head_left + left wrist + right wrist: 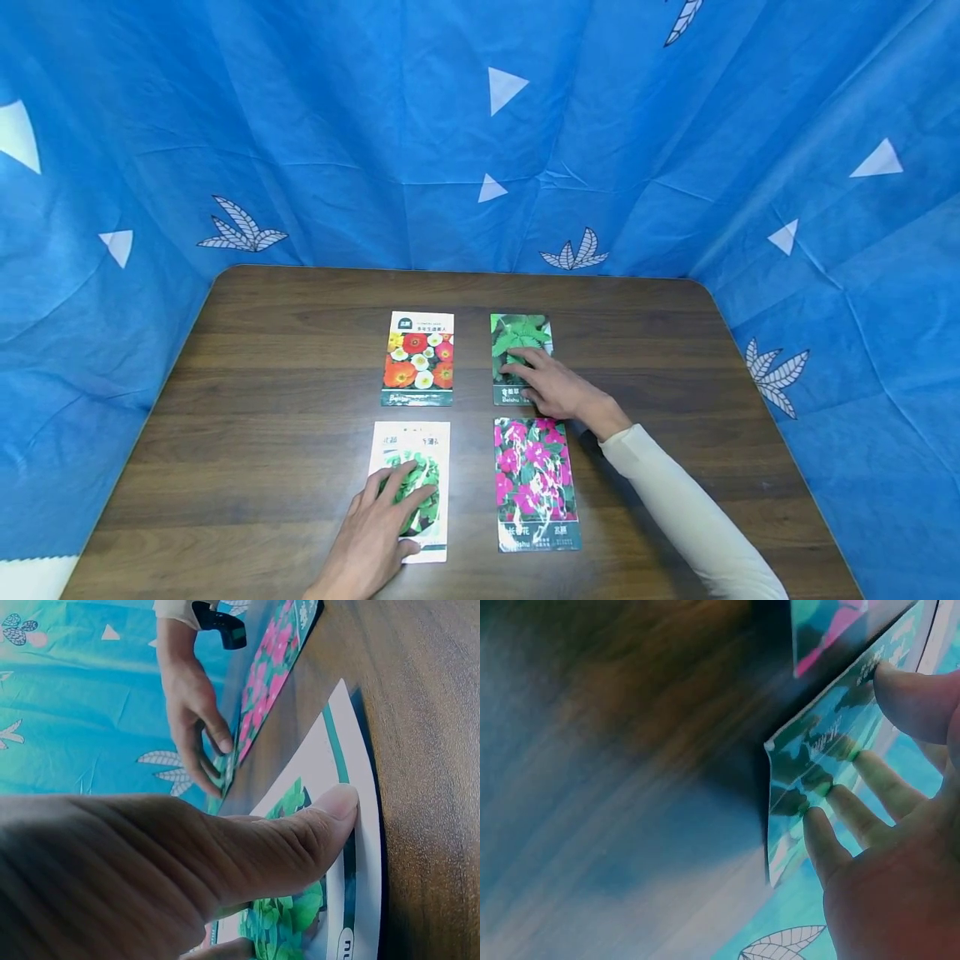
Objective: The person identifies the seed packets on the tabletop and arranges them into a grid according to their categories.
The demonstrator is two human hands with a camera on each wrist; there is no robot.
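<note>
Four flat seed packets would overstate nothing but their layout: several lie in two rows on the table. My left hand [367,533] rests on a white seed packet [433,546] with green leaves, fingers spread over its picture and thumb on its lower band. My right hand [558,387] touches a green leaf seed packet [510,329], fingertips on its face; in the right wrist view the fingers [829,840] and thumb lie on this packet [791,769]. Just below it is a pink-flower seed packet [536,475]. An orange-and-white flower seed packet [418,358] lies at the back left, untouched.
The brown wooden table [262,417] has rounded far corners. A blue cloth [337,125] with white triangles and leaf prints hangs behind it and along both sides. A pale sleeve [682,508] covers the right forearm.
</note>
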